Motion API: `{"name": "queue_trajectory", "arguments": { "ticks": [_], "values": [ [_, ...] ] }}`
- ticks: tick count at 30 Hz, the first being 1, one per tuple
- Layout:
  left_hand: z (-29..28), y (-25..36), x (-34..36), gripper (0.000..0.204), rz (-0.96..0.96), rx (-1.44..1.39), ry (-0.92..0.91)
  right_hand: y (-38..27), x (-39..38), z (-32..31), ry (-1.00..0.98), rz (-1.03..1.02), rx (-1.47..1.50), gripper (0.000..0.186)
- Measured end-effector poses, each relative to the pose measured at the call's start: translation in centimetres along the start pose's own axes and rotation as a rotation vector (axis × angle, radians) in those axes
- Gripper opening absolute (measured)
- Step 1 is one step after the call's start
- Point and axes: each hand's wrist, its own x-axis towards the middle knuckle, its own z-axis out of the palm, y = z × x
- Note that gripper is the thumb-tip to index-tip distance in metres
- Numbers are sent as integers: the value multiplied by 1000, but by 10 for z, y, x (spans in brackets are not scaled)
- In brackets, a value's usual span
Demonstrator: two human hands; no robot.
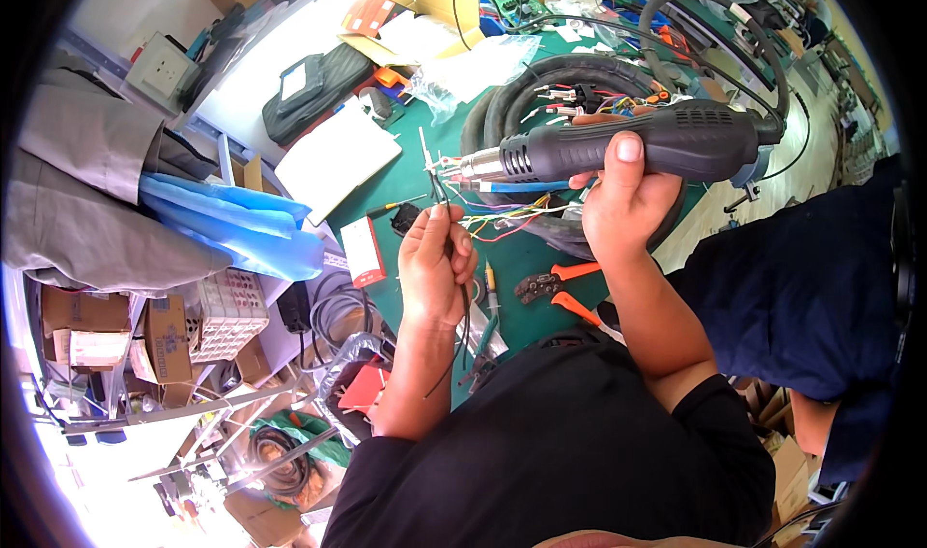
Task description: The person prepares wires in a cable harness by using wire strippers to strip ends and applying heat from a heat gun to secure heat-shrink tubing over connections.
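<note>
My right hand (623,200) grips a dark grey heat gun (628,142), held level with its metal nozzle (473,166) pointing left. My left hand (436,263) pinches a thin bundle of dark wires (442,189) upright, its tip just in front of the nozzle. The wires trail down past my wrist. Behind both hands lies a thick black corrugated cable (560,70) with several coloured wire ends (497,222) fanning out over the green mat (406,176).
Orange-handled pliers (560,282) lie on the mat below my right hand. A white pad (338,157), a black pouch (314,86), cardboard boxes (425,12) and plastic bags sit farther back. Blue cloth (241,224) and a grey garment are at left. A person in dark blue (801,297) stands at right.
</note>
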Motion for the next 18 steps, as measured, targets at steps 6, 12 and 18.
{"name": "queue_trajectory", "arguments": {
  "ticks": [6,12,18],
  "values": [
    [0,-3,0,22,47,74,2,-1,0,-1,6,-2,1,39],
    [3,-3,0,22,60,105,60,-3,0,-2,24,57,-17,39],
    [6,-5,0,20,100,106,84,-2,1,0,55,63,136,40]
  ]
}}
